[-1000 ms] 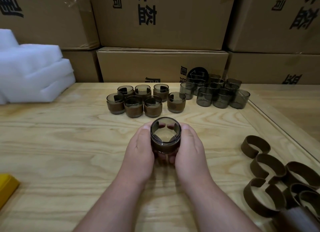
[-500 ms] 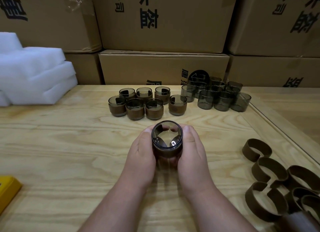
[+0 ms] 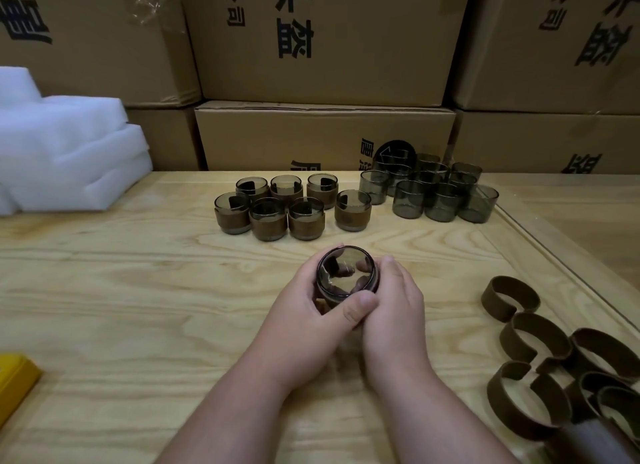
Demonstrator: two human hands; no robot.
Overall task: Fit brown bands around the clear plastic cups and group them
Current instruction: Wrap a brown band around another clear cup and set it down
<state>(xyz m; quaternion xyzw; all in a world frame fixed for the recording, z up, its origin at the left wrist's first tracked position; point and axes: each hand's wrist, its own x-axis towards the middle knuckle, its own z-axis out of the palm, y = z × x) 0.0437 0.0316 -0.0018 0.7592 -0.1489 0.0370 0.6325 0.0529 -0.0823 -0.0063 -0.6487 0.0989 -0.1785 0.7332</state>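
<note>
Both hands hold one smoky clear cup (image 3: 345, 271) with a brown band around it, just above the middle of the wooden table (image 3: 138, 290). My left hand (image 3: 311, 311) grips it from the left with the thumb across its near side. My right hand (image 3: 394, 307) curls round its right side. Several banded cups (image 3: 287, 210) stand grouped at the back centre. Several bare cups (image 3: 429, 193) cluster to their right. Loose brown bands (image 3: 540, 352) lie at the right front.
Stacked cardboard boxes (image 3: 325, 134) wall off the far side of the table. White foam sheets (image 3: 65, 152) sit at the back left. A yellow object (image 3: 14, 380) pokes in at the left edge. A raised rim (image 3: 554, 255) runs along the table's right side.
The cup has tilted and turned in my hands. My left thumb has slid across its near side, and the hands have closed together around it.
</note>
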